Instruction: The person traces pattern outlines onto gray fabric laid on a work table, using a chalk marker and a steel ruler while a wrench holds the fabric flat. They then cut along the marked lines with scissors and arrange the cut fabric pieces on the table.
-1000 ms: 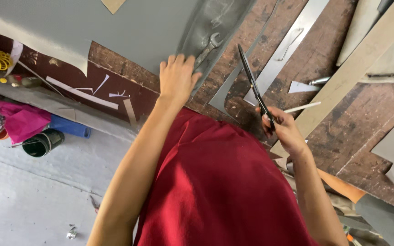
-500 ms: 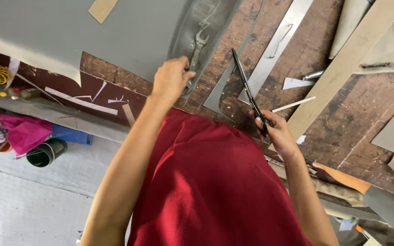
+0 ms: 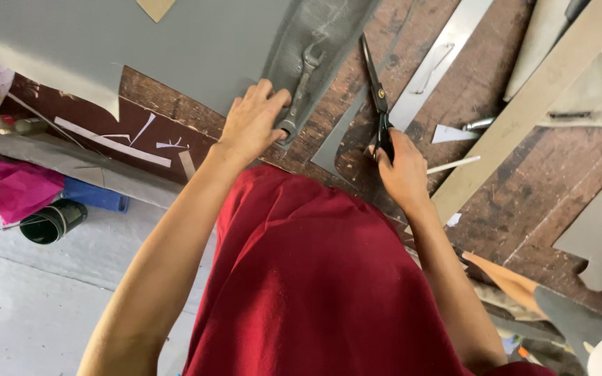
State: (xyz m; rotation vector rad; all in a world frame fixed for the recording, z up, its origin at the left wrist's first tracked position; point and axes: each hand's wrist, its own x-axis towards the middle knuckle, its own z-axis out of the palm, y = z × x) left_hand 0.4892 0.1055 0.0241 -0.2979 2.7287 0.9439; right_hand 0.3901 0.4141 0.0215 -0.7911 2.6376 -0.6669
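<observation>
Scissors (image 3: 377, 97) with black handles and long dark blades lie in the right hand (image 3: 402, 174), whose grip is closed through the handle loops; the blades point away from the person across the worn brown wooden tabletop (image 3: 524, 202) and look nearly shut, the tips reaching up beside the edge of a folded strip of grey woven material (image 3: 318, 42). That strip runs diagonally from the top of the view down to the left hand (image 3: 252, 125), which presses flat on its lower end with fingers spread, thumb next to a metal spanner (image 3: 301, 83) lying on the strip; this grip holds nothing, only pushing down. A large grey sheet (image 3: 141, 42) spreads to the left of the strip, with a small tan cardboard piece (image 3: 155, 7) resting near its top edge. Just right of the scissors sits a long pale grey offcut (image 3: 440, 63), and beyond it a long wooden straightedge (image 3: 524, 111) slants across the tabletop. A thin white stick (image 3: 454, 165) lies close to the right hand. Below the tabletop's left edge, pink cloth (image 3: 19, 195) and a dark green roll (image 3: 50, 223) sit on the floor. The person wears a dark red garment (image 3: 315, 278).
</observation>
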